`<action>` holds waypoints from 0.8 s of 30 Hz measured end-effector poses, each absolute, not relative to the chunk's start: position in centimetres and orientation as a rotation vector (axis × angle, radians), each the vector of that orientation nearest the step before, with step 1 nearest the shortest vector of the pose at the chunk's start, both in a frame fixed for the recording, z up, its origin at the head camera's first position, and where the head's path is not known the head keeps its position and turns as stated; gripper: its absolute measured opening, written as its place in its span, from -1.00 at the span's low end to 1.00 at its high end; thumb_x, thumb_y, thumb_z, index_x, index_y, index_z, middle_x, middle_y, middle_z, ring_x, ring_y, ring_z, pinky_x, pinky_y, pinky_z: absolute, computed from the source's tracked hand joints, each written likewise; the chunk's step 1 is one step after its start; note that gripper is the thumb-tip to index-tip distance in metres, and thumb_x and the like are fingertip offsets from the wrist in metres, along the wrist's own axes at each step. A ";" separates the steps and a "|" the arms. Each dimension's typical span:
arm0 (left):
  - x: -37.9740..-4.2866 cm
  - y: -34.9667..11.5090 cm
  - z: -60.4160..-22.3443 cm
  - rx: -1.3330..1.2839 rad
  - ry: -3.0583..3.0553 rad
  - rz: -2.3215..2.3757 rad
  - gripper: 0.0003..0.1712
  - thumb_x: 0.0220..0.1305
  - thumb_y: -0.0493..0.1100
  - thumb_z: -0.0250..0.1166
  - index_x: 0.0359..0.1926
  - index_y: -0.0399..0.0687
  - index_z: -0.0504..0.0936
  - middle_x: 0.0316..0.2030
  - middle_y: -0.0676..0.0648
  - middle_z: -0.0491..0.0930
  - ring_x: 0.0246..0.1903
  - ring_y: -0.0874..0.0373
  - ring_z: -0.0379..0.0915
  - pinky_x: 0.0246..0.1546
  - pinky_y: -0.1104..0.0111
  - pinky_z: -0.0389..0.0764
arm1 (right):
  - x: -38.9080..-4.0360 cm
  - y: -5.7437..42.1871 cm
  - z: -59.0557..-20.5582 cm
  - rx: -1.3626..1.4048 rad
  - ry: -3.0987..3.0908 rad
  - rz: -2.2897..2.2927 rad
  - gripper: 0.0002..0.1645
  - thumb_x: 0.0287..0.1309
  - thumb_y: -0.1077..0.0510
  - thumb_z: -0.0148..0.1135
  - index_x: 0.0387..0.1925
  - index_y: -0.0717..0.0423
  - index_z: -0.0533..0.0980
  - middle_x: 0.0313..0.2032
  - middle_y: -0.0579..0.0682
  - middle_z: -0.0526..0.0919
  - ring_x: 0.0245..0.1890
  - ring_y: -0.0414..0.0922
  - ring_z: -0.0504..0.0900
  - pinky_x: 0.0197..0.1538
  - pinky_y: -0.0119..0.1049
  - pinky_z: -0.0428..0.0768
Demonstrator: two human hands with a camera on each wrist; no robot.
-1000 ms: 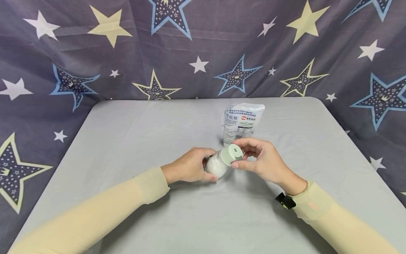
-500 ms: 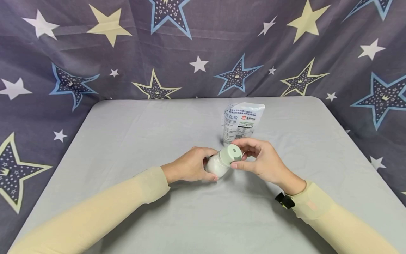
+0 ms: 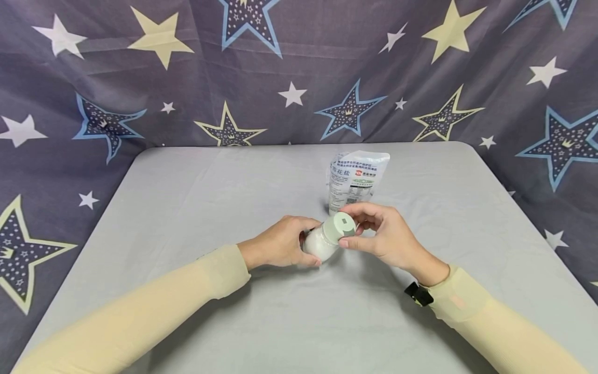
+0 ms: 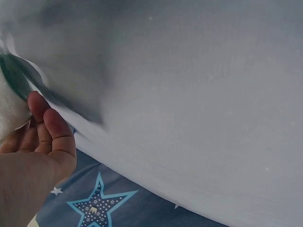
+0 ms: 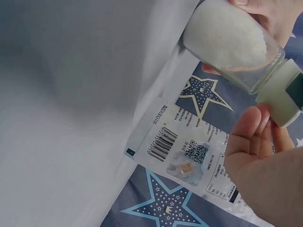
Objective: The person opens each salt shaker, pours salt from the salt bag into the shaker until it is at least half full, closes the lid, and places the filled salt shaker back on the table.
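Note:
A clear glass shaker jar [image 3: 320, 244] holding white grains is tilted to the right near the middle of the table. My left hand [image 3: 282, 243] grips its body from the left, thumb on the near side and fingers round the far side. On its neck sits a pale green cap [image 3: 339, 227], pinched by my right hand [image 3: 385, 236] between thumb and fingers. In the right wrist view the jar [image 5: 229, 38] is largely full, with bare glass near the neck. Behind the cap stands a white printed salt pouch [image 3: 356, 179], its lower part hidden by my right hand.
A light grey cloth covers the table [image 3: 224, 192]. At its far edge hangs a dark curtain [image 3: 187, 114] with star prints, which also runs down both sides. A black strap piece [image 3: 419, 294] sits at the right sleeve's cuff.
The cap has shifted very slightly to the left with my right fingers on it. The left hand keeps its grip on the jar, and the pouch stays put.

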State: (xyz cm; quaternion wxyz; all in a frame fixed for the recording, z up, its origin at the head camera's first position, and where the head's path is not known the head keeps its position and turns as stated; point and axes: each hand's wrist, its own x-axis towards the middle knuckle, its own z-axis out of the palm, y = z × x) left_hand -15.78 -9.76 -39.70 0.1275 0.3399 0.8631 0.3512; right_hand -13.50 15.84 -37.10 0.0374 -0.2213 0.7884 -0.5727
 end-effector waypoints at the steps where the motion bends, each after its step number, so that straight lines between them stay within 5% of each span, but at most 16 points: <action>1: -15.8 -9.8 -39.7 0.986 2.510 1.022 -0.29 -0.09 -0.12 0.70 0.15 -0.01 0.67 -0.14 0.12 0.68 -0.26 0.20 0.53 -0.17 0.34 0.58 | -13.5 15.8 -37.1 -0.686 2.423 -1.756 -0.37 -0.12 0.33 0.66 0.08 0.18 0.65 -0.07 0.03 0.73 -0.26 -0.06 0.62 -0.17 -0.31 0.63; 24: -16.0 -9.7 -39.6 1.026 2.507 1.012 -0.37 -0.08 -0.12 0.70 0.07 -0.02 0.68 -0.20 0.14 0.67 -0.31 0.20 0.55 -0.25 0.38 0.59 | -13.1 15.3 -37.2 -0.777 2.566 -1.718 -0.39 -0.16 0.29 0.69 0.02 0.11 0.67 -0.15 -0.06 0.74 -0.31 -0.08 0.63 -0.21 -0.23 0.65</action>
